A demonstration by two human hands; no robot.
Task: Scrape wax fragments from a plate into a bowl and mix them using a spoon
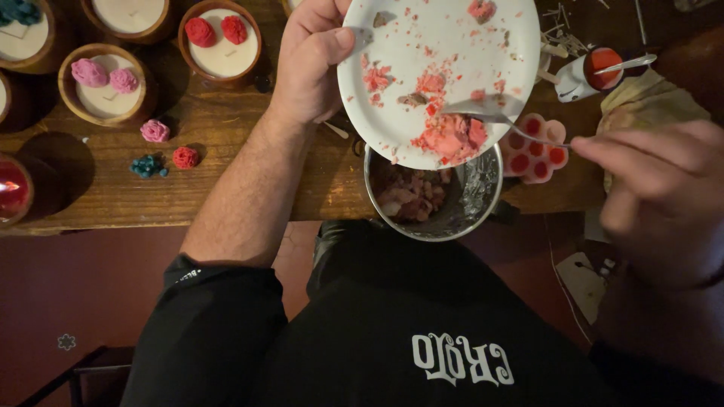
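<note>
Looking down from a head-worn camera at a person in a black top working at the edge of a dark wooden table (226, 188).

Left hand: the left hand (309, 64) grips the rim of a white plate (452, 45), thumb curled over the top surface and the other fingers hidden beneath it. The bare forearm runs up from a pushed-back black sleeve.

Plate: held tilted above the table edge, its lower rim overlapping a metal bowl (475, 200). Pink and red wax crumbs (451, 136) are scattered across it, with the largest clump near the lower rim.

Right hand: the right hand (664, 192), blurred and close to the camera, pinches the handle end of a metal spoon (490, 117) between the fingertips. The spoon's bowl end lies on the plate, just above the biggest pink clump.

Metal bowl: sits at the table edge, directly under the plate's lower rim, holding brownish-pink scraps.

Beside the bowl: a pale mould (534, 151) with round red-filled cavities lies to the right, partly behind the plate.

Far right: a small white jug (584, 75) with red liquid inside, a second spoon resting across it.

Left of table: wooden bowls filled with white wax, one topped with two pink wax roses (105, 75), another with two red roses (217, 30). Loose pink, red and teal wax flowers (162, 151) lie on the wood nearby.
</note>
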